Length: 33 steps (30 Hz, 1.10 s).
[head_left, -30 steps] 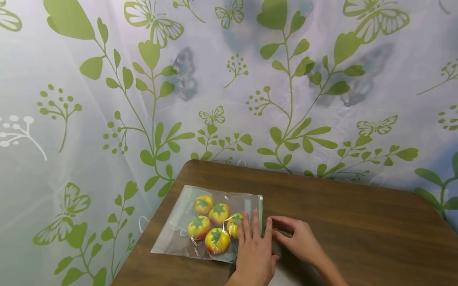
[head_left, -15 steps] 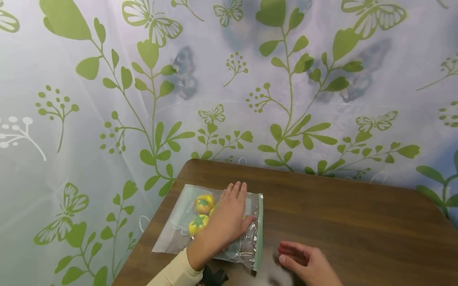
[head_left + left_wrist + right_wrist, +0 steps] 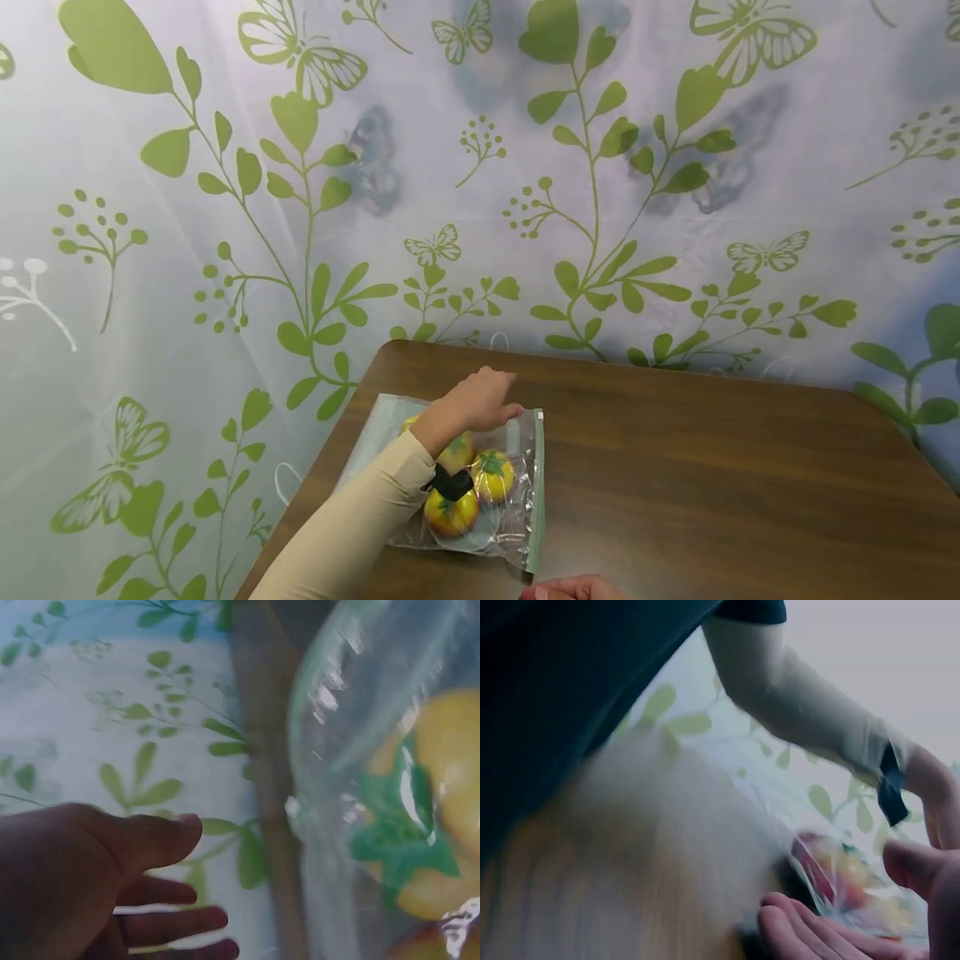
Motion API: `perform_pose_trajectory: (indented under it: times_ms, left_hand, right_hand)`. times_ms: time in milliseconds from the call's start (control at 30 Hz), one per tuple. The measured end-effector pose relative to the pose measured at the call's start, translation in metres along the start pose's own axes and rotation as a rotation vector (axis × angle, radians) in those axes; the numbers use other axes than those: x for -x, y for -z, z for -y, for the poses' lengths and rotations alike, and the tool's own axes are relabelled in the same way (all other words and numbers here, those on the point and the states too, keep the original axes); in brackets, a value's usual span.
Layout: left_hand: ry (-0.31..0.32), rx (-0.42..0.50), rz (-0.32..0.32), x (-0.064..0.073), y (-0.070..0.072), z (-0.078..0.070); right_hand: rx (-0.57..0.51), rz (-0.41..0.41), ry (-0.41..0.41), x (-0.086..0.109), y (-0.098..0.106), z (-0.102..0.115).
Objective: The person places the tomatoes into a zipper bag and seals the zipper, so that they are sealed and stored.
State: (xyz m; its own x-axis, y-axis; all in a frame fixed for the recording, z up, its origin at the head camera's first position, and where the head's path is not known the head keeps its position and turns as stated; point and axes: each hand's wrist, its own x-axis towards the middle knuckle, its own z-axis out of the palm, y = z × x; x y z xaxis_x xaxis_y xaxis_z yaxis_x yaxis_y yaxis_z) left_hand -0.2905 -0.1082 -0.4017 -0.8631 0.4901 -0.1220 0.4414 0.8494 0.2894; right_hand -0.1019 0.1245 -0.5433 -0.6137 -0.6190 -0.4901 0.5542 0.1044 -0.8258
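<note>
A clear zip bag [image 3: 480, 537] lies flat on the wooden table, its pale green closure strip [image 3: 538, 492] along the right side. Inside are several yellow-and-red tomato-like fruits [image 3: 492, 475] with green leafy tops. My left hand [image 3: 476, 400] reaches across the bag toward its far edge, the forearm hiding part of the fruits. In the left wrist view that hand [image 3: 112, 877] has its fingers extended beside the bag, holding nothing. Low in the head view, my right hand [image 3: 573, 588] is near the bag's front right corner. The right wrist view shows its fingers [image 3: 780, 930] loosely bent, gripping nothing.
The brown table [image 3: 697, 483] extends to the right of the bag. Behind it hangs a pale curtain [image 3: 465, 192] with green leaves and butterflies. A black strap [image 3: 452, 482] sits at the left wrist over a cream sleeve [image 3: 352, 508].
My left hand has moved from the bag's right side, across the bag, to its far edge. The right hand has drawn away from the closure strip toward the bottom of the head view.
</note>
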Motion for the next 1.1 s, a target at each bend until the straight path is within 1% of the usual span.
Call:
perform_pose_trajectory:
  times_ms: [100,133,233,267,367,467,500,533,567,633,733,767,800,900,1000,1100]
  left_hand:
    - [-0.03,0.003,0.057,-0.017,-0.011,0.005]
    - [-0.04,0.004,0.071,-0.023,-0.014,0.007]
    - [-0.058,0.006,0.1,-0.036,-0.022,0.012]
    - [-0.06,0.004,0.107,-0.04,-0.024,0.013]
    - [-0.044,0.006,0.138,-0.049,-0.031,0.017]
    - [-0.028,0.002,0.162,-0.059,-0.038,0.021]
    - [-0.023,0.001,0.165,-0.064,-0.042,0.022]
    - [-0.037,-0.004,0.147,-0.077,-0.057,0.033]
    - [-0.054,-0.016,0.126,-0.086,-0.067,0.039]
    - [-0.052,-0.015,0.101,-0.102,-0.084,0.05]
    - [-0.051,0.015,0.063,-0.13,-0.115,0.075]
    - [-0.038,0.027,0.066,-0.131,-0.115,0.075]
    - [-0.028,0.042,0.068,-0.137,-0.12,0.079]
    - [-0.038,0.074,0.014,-0.156,-0.14,0.096]
    - [-0.021,0.128,-0.018,-0.162,-0.146,0.102]
    - [0.048,0.234,-0.016,-0.16,-0.148,0.103]
  right_hand:
    - [-0.166,0.103,-0.072,-0.008,-0.006,-0.003]
    - [-0.2,0.124,-0.083,-0.011,-0.009,-0.002]
    - [-0.287,0.142,-0.099,-0.017,-0.016,0.001]
    - [-0.323,0.141,-0.091,-0.019,-0.017,0.002]
    - [-0.428,0.106,-0.041,-0.022,-0.019,0.004]
    - [-0.469,0.081,0.029,-0.025,-0.019,0.004]
    - [-0.463,0.072,0.051,-0.025,-0.018,0.003]
    - [-0.439,0.059,0.072,-0.025,-0.017,0.002]
    - [-0.417,0.045,0.084,-0.025,-0.016,0.002]
    - [-0.359,0.018,0.12,-0.023,-0.013,0.0]
    - [-0.279,-0.035,0.152,-0.016,-0.007,0.001]
    - [-0.256,-0.041,0.159,-0.013,-0.003,0.003]
    - [-0.223,-0.051,0.168,-0.01,0.001,0.004]
    - [-0.108,-0.087,0.176,0.001,0.019,0.013]
    - [0.008,-0.143,0.177,0.013,0.037,0.025]
    - [0.094,-0.197,0.182,0.023,0.058,0.035]
